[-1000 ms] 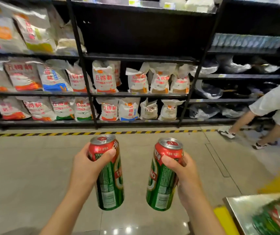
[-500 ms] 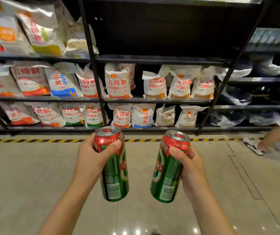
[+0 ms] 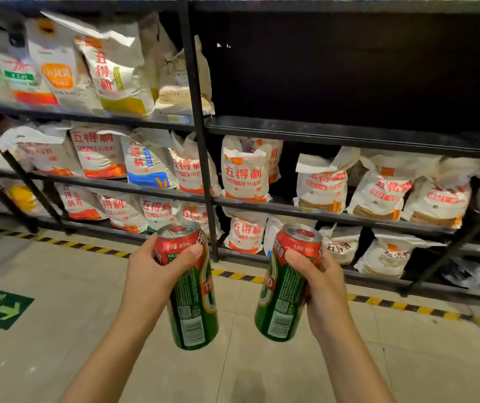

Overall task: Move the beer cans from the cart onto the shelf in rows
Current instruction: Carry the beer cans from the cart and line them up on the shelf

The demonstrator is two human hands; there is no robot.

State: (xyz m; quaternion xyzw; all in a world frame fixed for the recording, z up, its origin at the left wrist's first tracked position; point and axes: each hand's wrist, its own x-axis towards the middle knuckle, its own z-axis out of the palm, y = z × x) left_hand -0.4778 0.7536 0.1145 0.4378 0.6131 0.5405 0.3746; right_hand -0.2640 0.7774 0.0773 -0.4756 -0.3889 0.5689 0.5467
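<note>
My left hand (image 3: pixel 148 271): wrapped round one red-topped green aluminium beer can (image 3: pixel 187 286). My right hand (image 3: pixel 321 289): gripping its twin (image 3: pixel 286 282). Both upright, apart, before the black metal shelf (image 3: pixel 349 132), apparently bare.

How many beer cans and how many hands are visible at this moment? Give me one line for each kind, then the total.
Beer cans: 2, one in the left hand (left can) and one in the right hand (right can).
Hands: 2.
Total: 4.
</note>
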